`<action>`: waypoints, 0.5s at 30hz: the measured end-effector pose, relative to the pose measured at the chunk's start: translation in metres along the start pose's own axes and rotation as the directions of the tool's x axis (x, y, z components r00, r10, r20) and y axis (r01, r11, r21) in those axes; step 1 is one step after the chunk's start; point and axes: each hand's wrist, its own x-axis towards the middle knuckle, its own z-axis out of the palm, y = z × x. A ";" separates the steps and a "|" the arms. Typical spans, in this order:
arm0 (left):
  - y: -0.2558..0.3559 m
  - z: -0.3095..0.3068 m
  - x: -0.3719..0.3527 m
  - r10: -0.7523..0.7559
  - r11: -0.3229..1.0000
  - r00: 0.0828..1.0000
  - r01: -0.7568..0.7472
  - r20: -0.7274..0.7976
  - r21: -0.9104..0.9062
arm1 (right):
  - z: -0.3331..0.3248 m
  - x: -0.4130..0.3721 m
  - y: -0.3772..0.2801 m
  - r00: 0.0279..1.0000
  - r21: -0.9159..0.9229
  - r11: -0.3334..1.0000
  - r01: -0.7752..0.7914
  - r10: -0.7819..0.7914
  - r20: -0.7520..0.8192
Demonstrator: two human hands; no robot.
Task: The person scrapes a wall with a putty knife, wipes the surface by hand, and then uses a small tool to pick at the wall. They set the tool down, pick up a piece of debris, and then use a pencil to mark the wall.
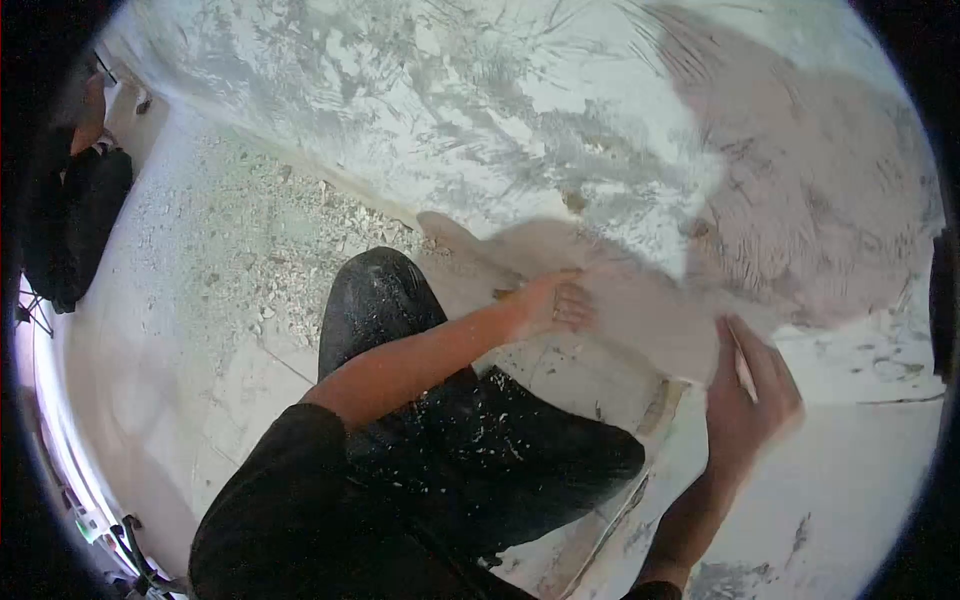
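Observation:
My left hand [556,303] reaches past my bent knee, near the base of the patchy white wall [480,100]. Its fingers are curled in, and what they hold, if anything, is hidden; a small brown bit shows beside the wrist. To the right, my right hand [752,390] is raised at the lower wall, blurred, with fingers stretched out and a gap between thumb and fingers. Its fingertips appear to touch the pale surface there. A shadow falls across the wall around both hands. My dark trousers [470,440] are speckled with white flakes.
Loose flakes and crumbs [290,225] litter the floor along the wall's foot at the left. A narrow strip [662,408] stands out from the wall near my right knee. Another person [75,210] in dark clothes is at the far left. Cables [135,550] lie at lower left.

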 end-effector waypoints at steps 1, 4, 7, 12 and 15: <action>-0.004 -0.001 -0.001 0.027 1.000 0.999 -0.027 0.018 0.002 | 0.007 -0.001 0.005 0.993 -0.032 0.995 -0.094 0.096 0.072; 0.018 0.011 -0.005 0.144 0.989 0.990 -0.144 0.010 0.027 | -0.004 -0.003 -0.021 0.987 -0.035 0.996 0.077 -0.071 0.145; 0.000 0.013 -0.016 0.108 0.993 0.992 -0.111 -0.068 -0.039 | -0.007 0.002 -0.013 0.998 0.010 0.998 0.064 -0.064 0.006; -0.001 0.002 -0.003 0.050 0.998 0.998 -0.049 0.024 -0.037 | -0.037 -0.003 -0.032 0.984 -0.024 0.988 0.155 -0.157 -0.088; 0.006 0.007 -0.004 0.120 0.993 0.993 -0.120 -0.002 0.013 | -0.017 0.006 -0.020 0.995 -0.133 0.987 0.085 -0.078 0.059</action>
